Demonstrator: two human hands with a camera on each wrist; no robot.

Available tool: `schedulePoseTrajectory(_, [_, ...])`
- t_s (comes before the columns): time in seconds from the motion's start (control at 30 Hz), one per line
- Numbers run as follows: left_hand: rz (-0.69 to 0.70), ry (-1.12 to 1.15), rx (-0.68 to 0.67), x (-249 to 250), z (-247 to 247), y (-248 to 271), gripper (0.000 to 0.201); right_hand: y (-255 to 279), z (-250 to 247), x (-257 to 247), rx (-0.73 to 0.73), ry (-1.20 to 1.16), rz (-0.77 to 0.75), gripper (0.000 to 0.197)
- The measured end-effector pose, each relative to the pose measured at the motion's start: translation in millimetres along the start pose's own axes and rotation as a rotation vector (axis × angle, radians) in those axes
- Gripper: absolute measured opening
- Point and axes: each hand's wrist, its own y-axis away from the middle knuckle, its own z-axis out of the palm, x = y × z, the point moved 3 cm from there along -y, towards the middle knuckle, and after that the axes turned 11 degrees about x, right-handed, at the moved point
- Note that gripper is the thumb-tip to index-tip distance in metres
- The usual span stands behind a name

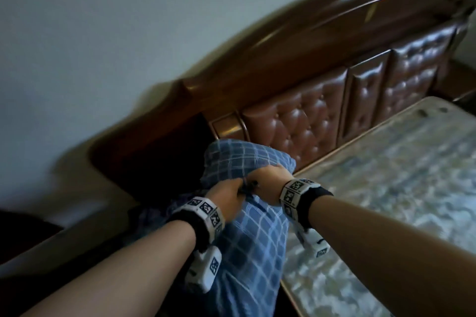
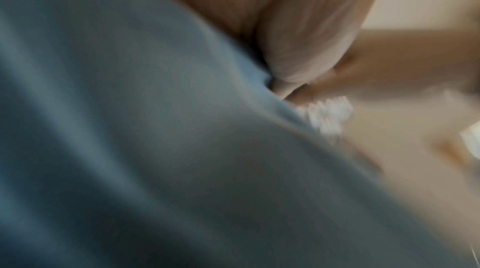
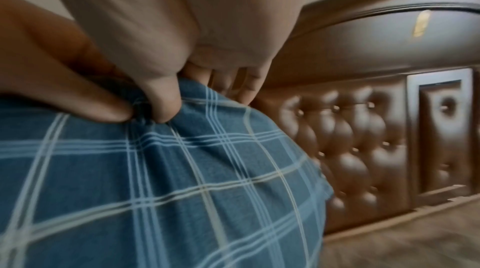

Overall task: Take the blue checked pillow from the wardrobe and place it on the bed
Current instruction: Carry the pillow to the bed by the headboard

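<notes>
The blue checked pillow (image 1: 247, 226) hangs upright in the air at the left edge of the bed (image 1: 399, 188), near the headboard. Both hands bunch its cover at the middle. My left hand (image 1: 226, 194) grips the fabric from the left, and my right hand (image 1: 270, 183) pinches it from the right, the two fists touching. In the right wrist view my right hand (image 3: 155, 96) has thumb and fingers curled into the pillow (image 3: 168, 190). The left wrist view is blurred; the blue pillow (image 2: 130, 149) fills most of it below my left hand (image 2: 298, 46).
A dark wooden headboard (image 1: 322, 116) with brown tufted leather panels stands behind the pillow, also seen as the headboard (image 3: 363, 149). The mattress carries a pale patterned cover. A plain wall (image 1: 103, 33) is at the left, with a dark gap beside the bed frame.
</notes>
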Motion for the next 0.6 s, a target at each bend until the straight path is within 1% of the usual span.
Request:
schedulePoseTrajectory(0.1, [0.051, -0.011, -0.142, 18.9, 32.4, 7.7, 0.019, 22.5, 8.8, 19.3, -0.071, 0.032, 0.013, 0.020])
schedulePoseTrajectory(0.17, [0.097, -0.002, -0.190, 35.2, 45.5, 12.1, 0.015, 34.8, 12.4, 31.8, -0.102, 0.052, 0.046, 0.019])
schedulePoseTrajectory(0.23, [0.137, 0.009, -0.196, 49.9, 55.2, 12.2, 0.015, 48.5, 13.1, 45.4, -0.123, 0.054, 0.113, 0.021])
schedulePoseTrajectory(0.33, [0.203, 0.021, -0.165, 68.7, 68.1, 7.7, 0.023, 68.0, 14.2, 70.7, -0.120, 0.049, 0.212, 0.029])
schedulePoseTrajectory(0.4, [0.243, -0.019, -0.152, 80.4, 78.9, 1.9, 0.025, 78.0, 17.6, 89.1, -0.087, 0.001, 0.284, 0.026])
schedulePoseTrajectory(0.47, [0.244, -0.037, -0.149, 91.3, 93.2, -6.6, 0.022, 87.2, 19.3, 105.9, -0.053, -0.056, 0.355, 0.021])
schedulePoseTrajectory(0.6, [0.236, -0.076, -0.122, 117.3, 129.5, -30.3, 0.021, 96.5, 26.1, 147.3, -0.012, -0.072, 0.475, 0.018])
